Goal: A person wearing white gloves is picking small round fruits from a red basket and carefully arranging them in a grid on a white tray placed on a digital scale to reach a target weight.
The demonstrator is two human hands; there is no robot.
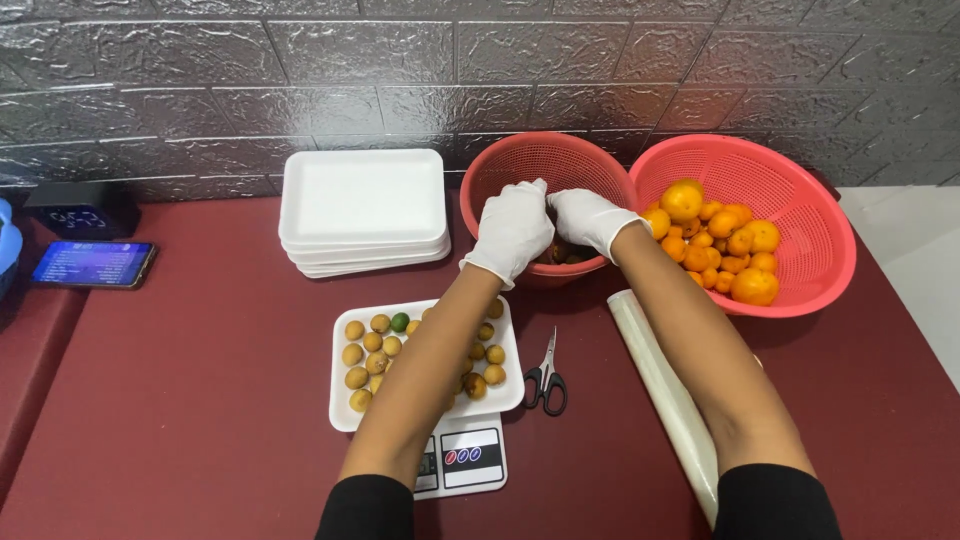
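- Both hands wear white gloves and reach into the nearer red basket point(500, 170), which stands at the back of the dark red table point(200, 400).
- The left hand point(512, 232) hangs over the basket's front rim with fingers curled downward; whether it grips anything cannot be told, as the fingertips are hidden inside.
- The right hand point(592, 220) lies just beside it, almost touching, fingers bent toward the small brown fruits point(562, 254) in the basket's bottom; a grip cannot be made out here either.
- Only a few of those brown fruits show between the 2 hands, low in the basket.
- To the right, touching the first basket, a second red basket point(810, 200) holds orange citrus fruits point(722, 240).
- Under the left forearm, a white foam tray point(340, 400) sits on a small kitchen scale point(470, 458); it carries small yellow-brown round fruits point(372, 342) and 1 green one point(400, 321).
- Black-handled scissors point(546, 378) lie just right of the tray.
- A roll of clear film point(665, 395) lies under the right forearm.
- A stack of empty white foam trays point(362, 205) rests left of the baskets.
- A phone point(92, 264) with a lit screen lies at the far left.
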